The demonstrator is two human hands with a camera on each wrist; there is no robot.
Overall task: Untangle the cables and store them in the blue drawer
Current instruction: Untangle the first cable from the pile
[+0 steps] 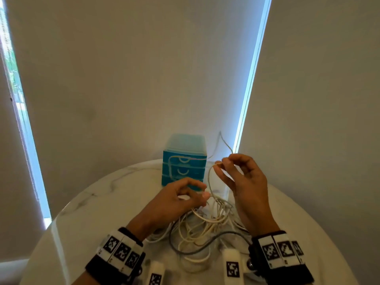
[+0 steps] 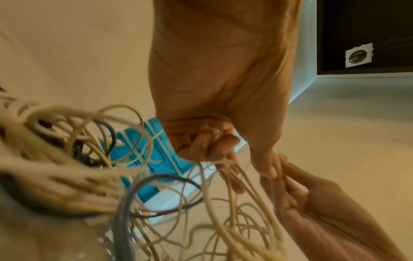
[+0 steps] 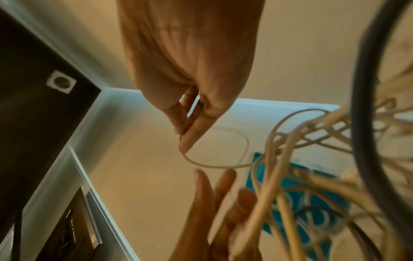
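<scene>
1. A tangled heap of cream cables (image 1: 202, 221), with one dark grey cable (image 1: 207, 242) threaded through it, is seen lying on a round marble table (image 1: 86, 212), between the two wrists.
2. A small blue drawer unit (image 1: 184, 163) stands at the far edge of the table, just behind the hands. All its drawers appear to be closed, and a cable strand is draped across its front.
3. The left hand (image 1: 176, 199) is held low over the heap, its fingers curled tightly round a bunch of cream strands, as is shown plainly in the left wrist view.
4. The right hand (image 1: 240, 179) is raised above the heap. A single thin cream strand (image 1: 209, 177) is pinched between thumb and forefinger; the other fingers are loosely spread.
5. The untangling is judged to be at an early stage, since most strands are crossed and none is stored.
6. If the pinched strand is pulled hard while the bunch is gripped, a knot could be tightened rather than loosened.
7. The strand draped over the drawer unit could drag it or tip it if the heap is tugged.
8. Loops near the table's front edge could be swept off and lost to the floor.
9. A drawer must be opened before storing; with both hands occupied, the freed strand could fall back into the heap.
</scene>
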